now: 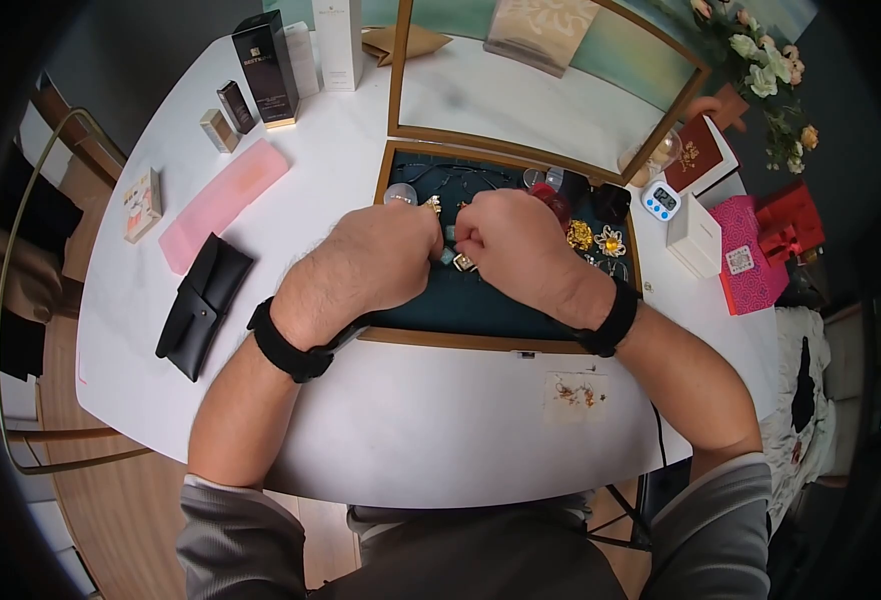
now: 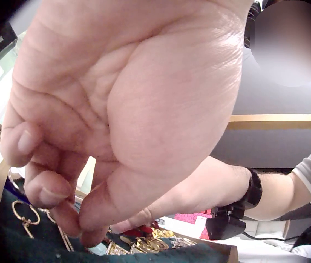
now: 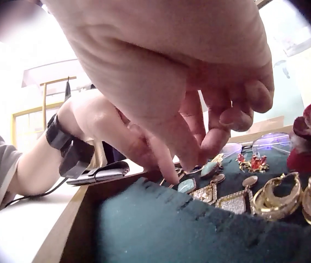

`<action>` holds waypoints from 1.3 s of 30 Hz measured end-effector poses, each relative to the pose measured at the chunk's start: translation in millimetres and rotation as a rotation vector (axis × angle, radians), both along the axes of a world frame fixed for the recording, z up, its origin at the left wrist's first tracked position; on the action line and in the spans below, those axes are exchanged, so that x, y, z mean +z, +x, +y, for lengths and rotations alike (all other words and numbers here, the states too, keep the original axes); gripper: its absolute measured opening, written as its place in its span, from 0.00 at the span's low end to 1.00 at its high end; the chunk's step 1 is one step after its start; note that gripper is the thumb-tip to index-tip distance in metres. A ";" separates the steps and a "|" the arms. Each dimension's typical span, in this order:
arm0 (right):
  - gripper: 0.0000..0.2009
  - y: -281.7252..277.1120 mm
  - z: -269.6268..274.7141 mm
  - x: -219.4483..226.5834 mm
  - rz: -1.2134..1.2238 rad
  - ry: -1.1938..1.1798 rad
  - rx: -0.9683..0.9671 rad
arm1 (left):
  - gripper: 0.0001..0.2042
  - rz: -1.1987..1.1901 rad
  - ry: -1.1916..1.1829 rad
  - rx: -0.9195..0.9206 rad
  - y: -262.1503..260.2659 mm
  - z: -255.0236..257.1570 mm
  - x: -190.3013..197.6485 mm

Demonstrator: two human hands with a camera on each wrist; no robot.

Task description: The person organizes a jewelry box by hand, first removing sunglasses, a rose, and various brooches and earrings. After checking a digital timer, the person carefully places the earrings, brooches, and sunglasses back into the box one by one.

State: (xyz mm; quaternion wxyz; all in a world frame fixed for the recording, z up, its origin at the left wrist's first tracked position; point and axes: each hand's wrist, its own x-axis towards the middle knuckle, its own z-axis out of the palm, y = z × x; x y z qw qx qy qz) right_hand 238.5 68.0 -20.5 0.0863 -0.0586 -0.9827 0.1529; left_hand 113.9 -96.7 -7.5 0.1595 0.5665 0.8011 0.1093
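Both hands meet low over the dark green lining of a wood-framed jewellery case (image 1: pixel 460 315). My left hand (image 1: pixel 385 255) has its fingers bent, and its thumb and finger ends come together (image 2: pixel 92 233) just above the lining. Close beside it, my right hand (image 1: pixel 525 250) is bent in the same way, with thumb and index tips (image 3: pixel 197 160) nearly together at a green-stone earring (image 3: pixel 209 169). Whether either hand grips a piece is hidden. Near the fingers lie a turquoise earring (image 3: pixel 186 186), a square glittering one (image 3: pixel 234 203) and gold hoops (image 3: pixel 278 197).
The case's glass lid (image 1: pixel 550 160) stands raised behind. Glasses (image 1: pixel 465 178) and gold flower pieces (image 1: pixel 610 240) lie inside. Leftward are a black pouch (image 1: pixel 203 308), a pink case (image 1: pixel 225 205) and boxes (image 1: pixel 265 75); rightward, a timer (image 1: pixel 660 200) and white box (image 1: pixel 695 240). Small jewellery (image 1: pixel 575 395) lies in front.
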 end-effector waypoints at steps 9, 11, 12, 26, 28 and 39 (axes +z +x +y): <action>0.04 0.4 -12.5 -14.2 0.030 0.174 0.104 | 0.14 -0.023 -0.052 -0.006 1.0 2.8 -2.1; 0.04 -0.5 -14.0 -14.5 0.037 0.199 0.117 | 0.14 -0.007 -0.061 -0.002 0.8 3.1 1.7; 0.04 -1.0 -14.3 -15.4 0.056 0.219 0.135 | 0.14 0.010 -0.070 0.002 0.9 3.2 3.1; 0.05 4.5 -4.3 7.0 0.008 0.023 0.061 | 0.14 0.037 -0.049 0.017 1.4 1.9 1.4; 0.05 11.6 0.8 27.6 0.148 0.000 -0.003 | 0.14 0.050 -0.040 0.031 0.4 -0.5 0.4; 0.06 129.1 35.4 60.4 0.454 0.192 -0.082 | 0.07 0.069 0.344 -0.051 8.3 7.2 -13.7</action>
